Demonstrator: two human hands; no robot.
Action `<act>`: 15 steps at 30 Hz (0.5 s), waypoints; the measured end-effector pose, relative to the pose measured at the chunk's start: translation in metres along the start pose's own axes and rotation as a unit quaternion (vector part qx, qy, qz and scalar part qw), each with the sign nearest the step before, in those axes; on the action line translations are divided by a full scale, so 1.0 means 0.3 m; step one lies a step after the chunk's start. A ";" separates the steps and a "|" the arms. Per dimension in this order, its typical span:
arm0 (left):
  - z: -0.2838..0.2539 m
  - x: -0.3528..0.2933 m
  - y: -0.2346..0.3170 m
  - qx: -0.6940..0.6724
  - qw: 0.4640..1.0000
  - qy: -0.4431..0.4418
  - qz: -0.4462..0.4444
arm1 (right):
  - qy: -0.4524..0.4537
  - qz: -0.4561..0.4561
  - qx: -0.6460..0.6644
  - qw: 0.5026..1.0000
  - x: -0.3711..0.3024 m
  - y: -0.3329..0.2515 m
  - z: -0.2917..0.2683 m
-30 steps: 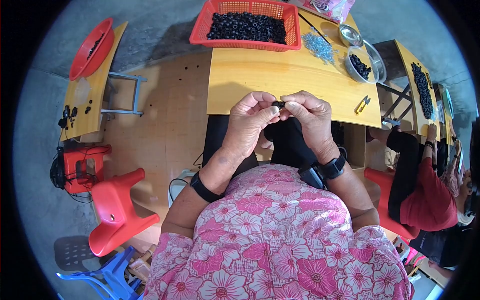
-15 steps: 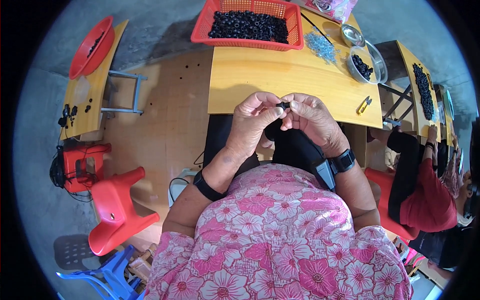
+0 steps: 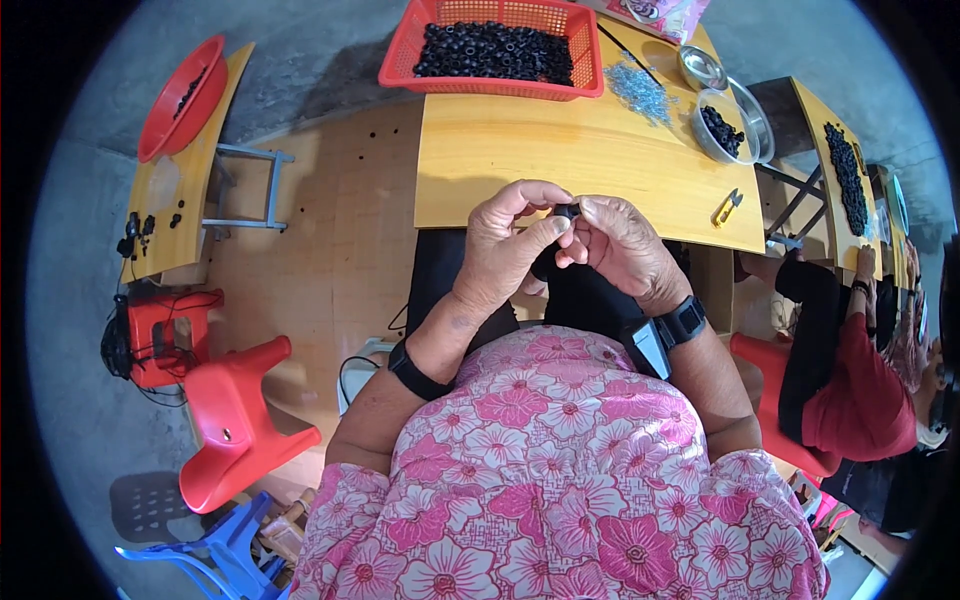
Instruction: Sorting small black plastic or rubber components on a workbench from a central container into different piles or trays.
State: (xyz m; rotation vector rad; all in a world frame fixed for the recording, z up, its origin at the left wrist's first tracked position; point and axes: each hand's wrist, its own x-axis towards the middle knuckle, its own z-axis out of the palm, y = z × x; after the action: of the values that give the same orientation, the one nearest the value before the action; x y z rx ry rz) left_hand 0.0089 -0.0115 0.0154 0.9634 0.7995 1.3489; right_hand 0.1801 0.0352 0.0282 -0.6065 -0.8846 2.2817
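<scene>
A small black ring-like part (image 3: 567, 210) is held up between my two hands, just over the near edge of the yellow wooden table (image 3: 520, 150). My left hand (image 3: 500, 245) pinches it between thumb and forefinger. On its other side, the thumb and fingers of my right hand (image 3: 628, 245) close against the same part. Fingertips cover much of it, so its full shape is hidden. A heap of similar black parts (image 3: 495, 52) fills a red plastic basket (image 3: 480, 87) at the table's far side.
To the right lie clear small pieces (image 3: 640, 92), a metal bowl (image 3: 703, 68), a clear bowl (image 3: 699, 135) of black parts and yellow thread snips (image 3: 728, 208). Red stools (image 3: 230, 425) stand at left. A person in red (image 3: 860, 400) sits at right, beside another table.
My right thumb and fingers have shifted slightly around the black part, and it looks turned a little. My left hand stays nearly in place.
</scene>
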 end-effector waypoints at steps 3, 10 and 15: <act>-0.008 0.010 -0.003 0.057 0.998 0.008 0.008 | 0.011 -0.004 0.004 1.000 0.003 -0.004 0.012; -0.011 0.024 0.043 0.269 0.953 0.032 0.135 | 0.024 0.009 -0.048 0.999 0.011 -0.026 0.025; -0.010 0.015 0.010 0.158 0.983 0.060 0.077 | 0.045 0.028 -0.039 0.998 0.013 -0.021 0.033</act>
State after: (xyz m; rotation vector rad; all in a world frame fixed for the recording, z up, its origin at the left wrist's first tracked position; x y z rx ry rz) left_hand 0.0054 -0.0068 0.0172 1.2204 1.0725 1.4500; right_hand 0.1737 0.0373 0.0387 -0.7718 -0.9277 2.2594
